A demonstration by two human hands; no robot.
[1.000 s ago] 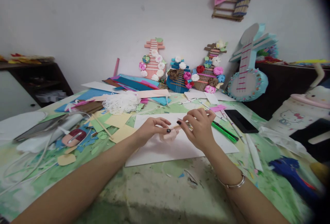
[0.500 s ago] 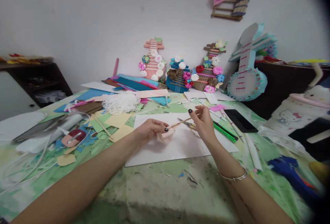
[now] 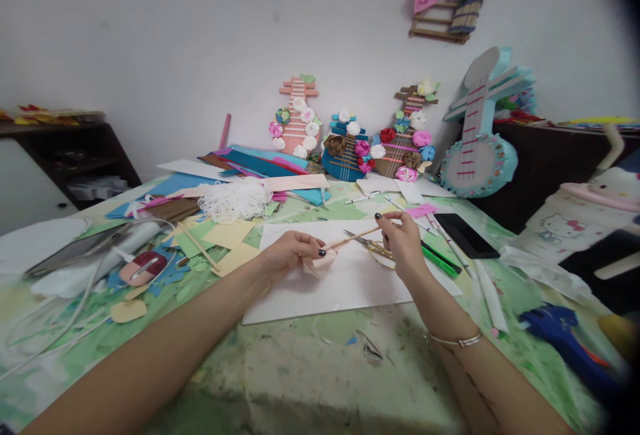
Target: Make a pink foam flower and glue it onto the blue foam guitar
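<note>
Over a white board [image 3: 300, 303], my left hand [image 3: 293, 255] pinches a pale pink piece of paper [image 3: 320, 263] at the near end of a thin wooden stick [image 3: 353, 237]. The pink paper hangs loosely below my left fingertips. My right hand [image 3: 400, 238] holds the other end of the stick between thumb and fingers, so the stick slants up to the right. Gold-handled scissors [image 3: 375, 246] lie on the board beneath and beside my right hand. A green cutter [image 3: 440, 259] lies just right of that hand.
White string [image 3: 235, 199] and coloured paper lie behind my left hand. Decorated paper instruments [image 3: 297, 118] stand along the wall. A black phone [image 3: 466, 235] is at the right, near a blue glue gun [image 3: 565, 338]. Cables and paper scraps cover the left side.
My right hand has moved slightly to the right along the stick, toward its far end. My left hand has stayed almost in place with the pink paper.
</note>
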